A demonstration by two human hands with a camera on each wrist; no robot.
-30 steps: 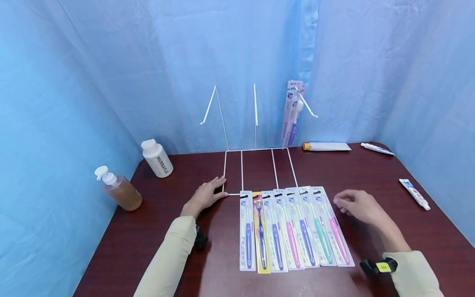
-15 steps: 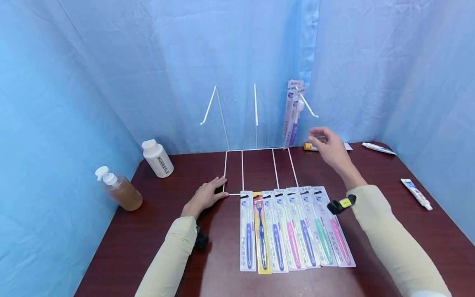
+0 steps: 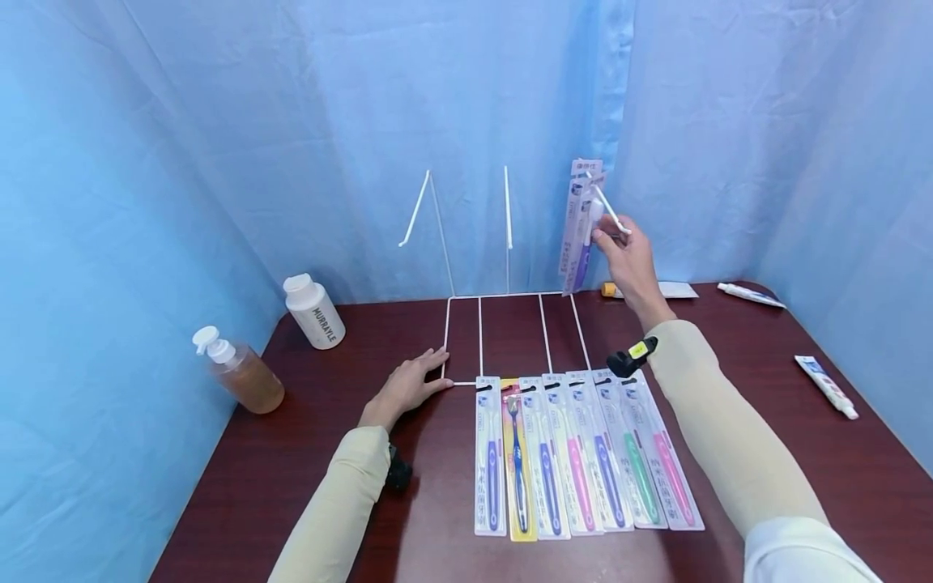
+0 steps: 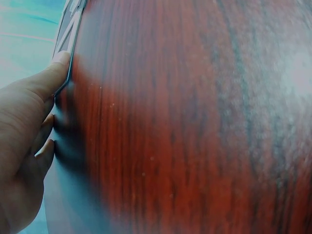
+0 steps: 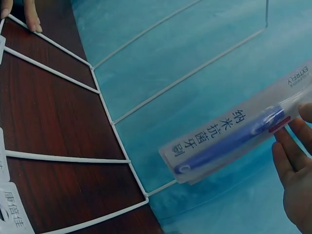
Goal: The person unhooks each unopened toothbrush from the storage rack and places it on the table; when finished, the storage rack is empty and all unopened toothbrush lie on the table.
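Head view shows the right hand [image 3: 625, 257] raised to the right-most hook [image 3: 607, 209] of the white wire rack [image 3: 510, 295], where a packed toothbrush [image 3: 579, 231] hangs in front of the blue curtain [image 3: 291, 121]. The fingers [image 5: 292, 153] lie against the side of the pack and look to be closing on it, thumb and forefinger near the hook; whether they truly pinch it or only touch it I cannot tell. The pack hangs by the hole in its card top, so it dangles upright, free of the tabletop [image 3: 729, 364], and a hand can steady or slide it along the hook.

The left hand [image 3: 404, 387] rests flat, fingers straight and a little spread, with its fingertips [image 4: 58, 66] pressed on the near left corner of the rack's base. That likely pins the light frame so it does not shift while the other hand works at the hook.

The hanging pack is a long clear blister on a pale card, with a purple-handled brush inside and dark printed characters running down its face, plain in the right wrist view.

Seven more packs [image 3: 583, 453] lie side by side, touching, on the tabletop just in front of the rack, heads toward it.
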